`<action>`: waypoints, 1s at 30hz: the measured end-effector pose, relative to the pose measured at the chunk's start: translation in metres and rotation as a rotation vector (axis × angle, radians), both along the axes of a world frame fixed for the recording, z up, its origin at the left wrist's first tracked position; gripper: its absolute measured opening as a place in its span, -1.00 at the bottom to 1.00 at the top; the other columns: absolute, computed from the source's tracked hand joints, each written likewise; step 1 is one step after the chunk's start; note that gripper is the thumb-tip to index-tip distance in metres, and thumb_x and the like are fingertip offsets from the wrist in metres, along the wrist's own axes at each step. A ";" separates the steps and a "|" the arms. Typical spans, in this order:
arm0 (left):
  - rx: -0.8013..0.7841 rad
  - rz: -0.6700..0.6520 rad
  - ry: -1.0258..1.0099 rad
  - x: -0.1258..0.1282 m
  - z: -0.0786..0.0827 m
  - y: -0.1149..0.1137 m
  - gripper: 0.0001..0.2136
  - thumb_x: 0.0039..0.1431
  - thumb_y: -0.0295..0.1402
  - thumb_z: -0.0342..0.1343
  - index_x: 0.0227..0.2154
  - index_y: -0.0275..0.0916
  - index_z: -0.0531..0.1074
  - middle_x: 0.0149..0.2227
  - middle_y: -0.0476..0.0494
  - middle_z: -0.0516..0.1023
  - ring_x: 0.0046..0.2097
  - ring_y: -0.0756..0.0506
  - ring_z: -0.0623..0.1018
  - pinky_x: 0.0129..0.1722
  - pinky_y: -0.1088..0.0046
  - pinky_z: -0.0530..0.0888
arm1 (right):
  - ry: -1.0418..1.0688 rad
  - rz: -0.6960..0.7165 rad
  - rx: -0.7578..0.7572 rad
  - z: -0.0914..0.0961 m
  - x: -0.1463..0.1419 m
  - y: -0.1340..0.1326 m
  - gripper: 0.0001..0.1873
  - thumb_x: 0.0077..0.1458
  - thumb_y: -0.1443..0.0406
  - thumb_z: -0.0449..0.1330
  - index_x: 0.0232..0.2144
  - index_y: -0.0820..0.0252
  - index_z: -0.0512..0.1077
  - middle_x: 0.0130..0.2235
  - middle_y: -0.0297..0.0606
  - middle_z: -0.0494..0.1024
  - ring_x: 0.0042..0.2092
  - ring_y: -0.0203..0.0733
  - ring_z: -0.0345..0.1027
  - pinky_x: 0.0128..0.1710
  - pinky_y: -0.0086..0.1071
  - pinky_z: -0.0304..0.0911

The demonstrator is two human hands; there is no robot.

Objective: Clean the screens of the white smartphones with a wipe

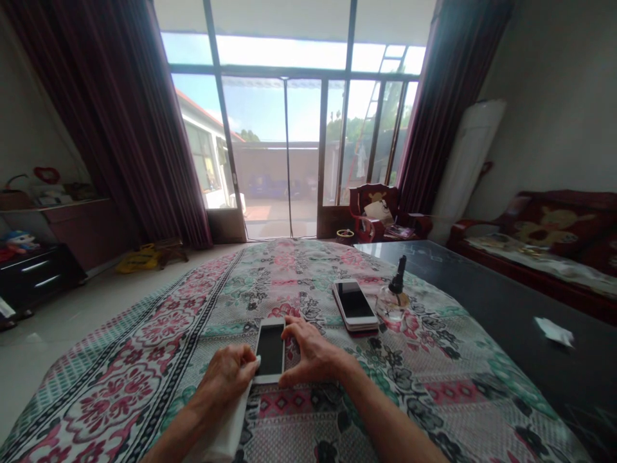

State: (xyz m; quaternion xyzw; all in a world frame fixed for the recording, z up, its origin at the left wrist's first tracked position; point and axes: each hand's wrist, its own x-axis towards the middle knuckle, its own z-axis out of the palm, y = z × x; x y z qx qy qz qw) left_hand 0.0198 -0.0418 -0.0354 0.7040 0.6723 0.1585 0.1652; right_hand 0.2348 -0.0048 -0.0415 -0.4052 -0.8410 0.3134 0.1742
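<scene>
A white smartphone with a dark screen lies face up on the patterned tablecloth. My right hand grips its right side, thumb at the lower corner and fingers at the upper one. Pinched closed, my left hand holds a small white wad against the screen's left edge; whether it is tissue or cotton is unclear. Partly under my left forearm is a flat white item, its kind hidden. To the right lies a stack of white smartphones, beside a clear glass bottle with a black-handled top.
A dark table adjoins on the right, with a crumpled white tissue on it. Beyond stand a wooden armchair and a red sofa. Glass doors and purple curtains are ahead.
</scene>
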 end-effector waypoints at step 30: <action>0.107 -0.011 -0.228 -0.002 -0.005 -0.007 -0.78 0.07 -0.28 0.00 -0.50 -0.23 0.51 -0.49 -0.04 0.58 -0.40 -0.06 0.51 -0.37 0.50 0.30 | -0.052 0.017 0.096 -0.003 -0.004 0.003 -0.16 -0.34 -0.04 0.37 -0.01 0.15 0.25 0.32 -0.02 -0.15 0.33 0.03 -0.34 0.24 -0.10 -0.28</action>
